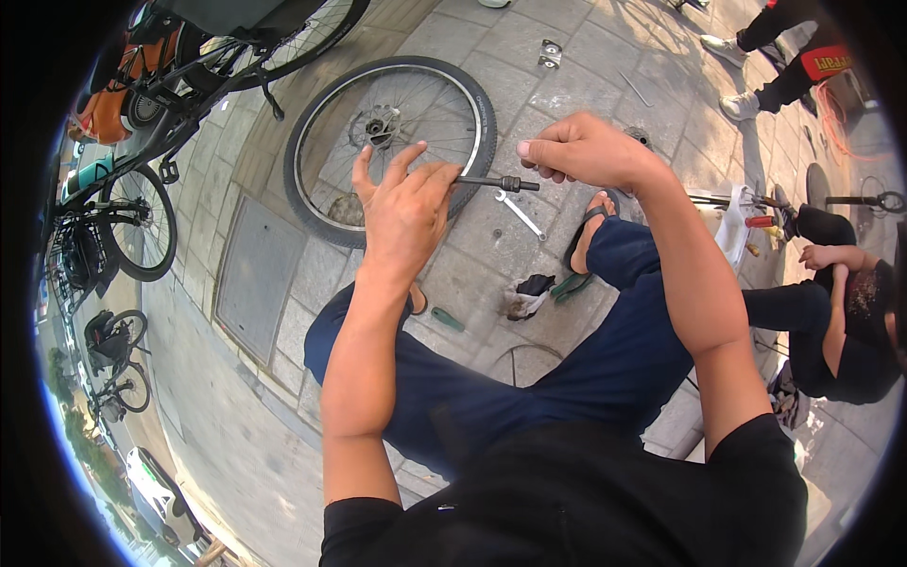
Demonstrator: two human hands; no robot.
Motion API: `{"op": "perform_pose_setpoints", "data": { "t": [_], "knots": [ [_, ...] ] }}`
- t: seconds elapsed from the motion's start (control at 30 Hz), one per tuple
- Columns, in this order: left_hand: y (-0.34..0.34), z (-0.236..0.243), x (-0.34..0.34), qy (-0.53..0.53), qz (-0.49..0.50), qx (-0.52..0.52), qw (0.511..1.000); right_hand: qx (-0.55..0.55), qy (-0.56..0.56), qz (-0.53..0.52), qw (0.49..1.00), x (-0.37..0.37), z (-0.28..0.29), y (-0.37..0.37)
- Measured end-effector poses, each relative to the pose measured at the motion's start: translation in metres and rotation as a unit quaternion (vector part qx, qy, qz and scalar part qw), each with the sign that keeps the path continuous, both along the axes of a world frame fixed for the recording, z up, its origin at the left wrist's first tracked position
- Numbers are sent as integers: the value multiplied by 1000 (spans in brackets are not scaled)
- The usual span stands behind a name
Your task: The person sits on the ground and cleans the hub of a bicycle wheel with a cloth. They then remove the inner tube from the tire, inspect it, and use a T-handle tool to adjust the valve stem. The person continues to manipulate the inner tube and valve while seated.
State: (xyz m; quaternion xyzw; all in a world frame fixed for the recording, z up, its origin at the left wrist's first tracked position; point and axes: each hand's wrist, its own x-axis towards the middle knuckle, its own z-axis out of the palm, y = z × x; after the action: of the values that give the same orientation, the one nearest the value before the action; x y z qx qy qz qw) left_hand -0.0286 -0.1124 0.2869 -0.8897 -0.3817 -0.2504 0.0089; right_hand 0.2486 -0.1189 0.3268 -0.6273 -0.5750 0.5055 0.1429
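Note:
Between the thumb and fingers of my left hand point(406, 210) is a dark wheel axle point(510, 183) with nuts on it, held roughly level and pointing right. My right hand point(597, 151) hovers just above and right of the axle's free end, apart from it. Its fingers are curled in toward the thumb, and whatever they may hold is hidden. Beyond my left hand a bicycle wheel point(486, 121) lies flat on the paving, with a disc and open hub point(378, 126) at its middle. A silver open-ended wrench point(521, 215) rests on the ground below the axle.
A crumpled dark and white rag point(529, 296) lies between my feet. Farther off are a pedal-like metal part point(550, 54) and a thin rod point(636, 89). Parked bicycles point(142, 222) line the left. At right a person sits near a red-handled tool point(759, 222); another stands behind.

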Motion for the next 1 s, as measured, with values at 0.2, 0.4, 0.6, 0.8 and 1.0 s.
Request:
{"op": "perform_pose_setpoints", "data": {
  "t": [0.2,0.4,0.6,0.8,1.0],
  "knots": [
    [0,-3,-2,4,33,12,999,-40,65,32,997,-6,-4,-3],
    [-2,-2,-3,0,45,20,999,-35,89,53,994,-8,-3,-2],
    [0,-1,-5,11,39,3,999,23,51,47,997,-14,-3,-2],
    [-8,-10,-2,-28,-35,-178,983,53,24,25,998,-20,-17,0],
    [-9,-14,-7,-28,-55,-209,976,-73,-44,16,996,-18,-3,9]
  ]
}}
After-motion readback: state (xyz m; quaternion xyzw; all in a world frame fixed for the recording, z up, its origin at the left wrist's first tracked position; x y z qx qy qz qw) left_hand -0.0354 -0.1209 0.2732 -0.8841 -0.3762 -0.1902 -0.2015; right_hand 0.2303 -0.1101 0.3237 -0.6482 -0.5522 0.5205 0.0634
